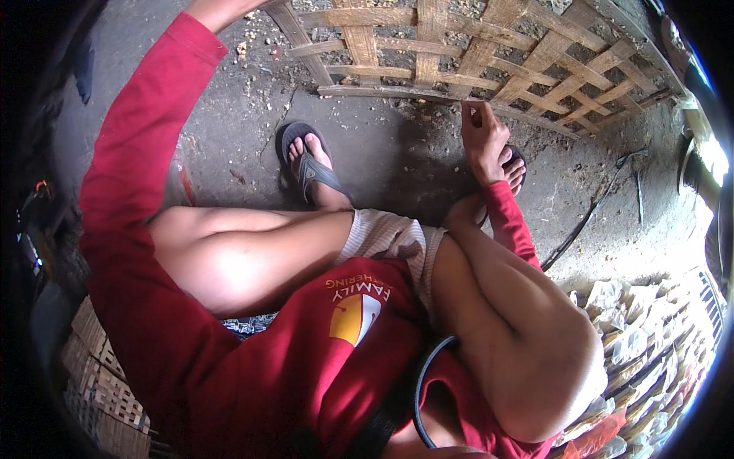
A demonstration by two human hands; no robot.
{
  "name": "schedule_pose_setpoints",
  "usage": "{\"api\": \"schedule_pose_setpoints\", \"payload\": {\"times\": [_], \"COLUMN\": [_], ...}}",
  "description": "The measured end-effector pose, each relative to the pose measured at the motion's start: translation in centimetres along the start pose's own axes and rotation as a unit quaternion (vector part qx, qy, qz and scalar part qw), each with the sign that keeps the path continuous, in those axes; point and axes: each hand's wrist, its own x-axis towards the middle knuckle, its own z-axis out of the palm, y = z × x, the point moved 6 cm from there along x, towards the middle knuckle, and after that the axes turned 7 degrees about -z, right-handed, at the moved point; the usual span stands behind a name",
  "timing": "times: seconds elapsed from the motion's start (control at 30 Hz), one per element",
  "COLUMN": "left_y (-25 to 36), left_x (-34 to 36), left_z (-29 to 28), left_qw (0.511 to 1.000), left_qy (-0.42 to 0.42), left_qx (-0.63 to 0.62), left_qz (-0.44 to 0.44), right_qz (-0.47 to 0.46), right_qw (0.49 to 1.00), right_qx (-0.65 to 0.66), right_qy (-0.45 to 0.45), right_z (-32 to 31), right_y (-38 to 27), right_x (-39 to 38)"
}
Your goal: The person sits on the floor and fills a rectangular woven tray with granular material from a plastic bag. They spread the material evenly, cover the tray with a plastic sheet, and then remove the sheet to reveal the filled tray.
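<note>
Woven bamboo panel (432,46) at far side, ctr to right. R hand (485,143) at its near edge, fingers curled close together (can't tell if clamped on slat). L hand (228,8) far left, mostly cut off; grip can't be told. Handling well prob. means steady support w/ both hands, light pressure, no bending thin slats.

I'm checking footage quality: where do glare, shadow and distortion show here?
Head view: glare whitens the floor at right; shadow darkens it between the feet; the left thigh has a highlight; the panel looks bowed, likely fisheye; the picture's rim goes black.
</note>
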Motion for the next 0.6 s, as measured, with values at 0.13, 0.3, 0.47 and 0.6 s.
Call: {"api": "schedule_pose_setpoints", "payload": {"times": [0.13, 0.3, 0.47, 0.6], "left_y": [0.9, 0.9, 2.2, 2.9], "left_x": [-0.7, -1.0, -2.0, -2.6], "left_z": [-0.8, -0.9, -1.7, -2.3], "left_qw": [0.991, 0.999, 0.997, 0.988], "left_qy": [0.096, 0.042, 0.067, 0.128], "left_qx": [-0.023, -0.033, -0.037, -0.026], "left_qz": [0.09, -0.001, 0.006, 0.083], "right_qz": [-0.026, 0.022, 0.092, 0.129], "right_qw": [0.999, 0.998, 0.984, 0.981], "right_qx": [0.025, -0.007, -0.05, -0.03], "right_qy": [-0.028, -0.062, -0.143, -0.145], "right_z": [0.7, 2.1, 5.3, 5.2], "right_y": [-2.5, -5.3, -4.7, -5.1], "right_x": [0.0, 0.9, 2.0, 2.6]}}
